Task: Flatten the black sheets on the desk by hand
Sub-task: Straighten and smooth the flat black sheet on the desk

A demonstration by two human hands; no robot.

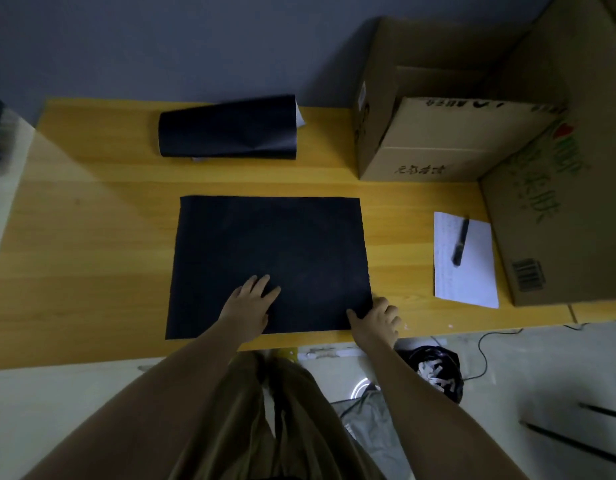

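A large black sheet lies flat in the middle of the yellow wooden desk. My left hand rests palm down on its near part, fingers spread and pointing away from me. At the sheet's near right corner, my right hand pinches the edge, thumb on top of the sheet and fingers curled at the side. A second black sheet, curled into a loose roll with a white underside showing at its right end, lies at the back of the desk, untouched.
Two open cardboard boxes stand at the back right and right. A white paper with a black pen lies beside them. Below the desk edge a black bag and cables lie on the floor.
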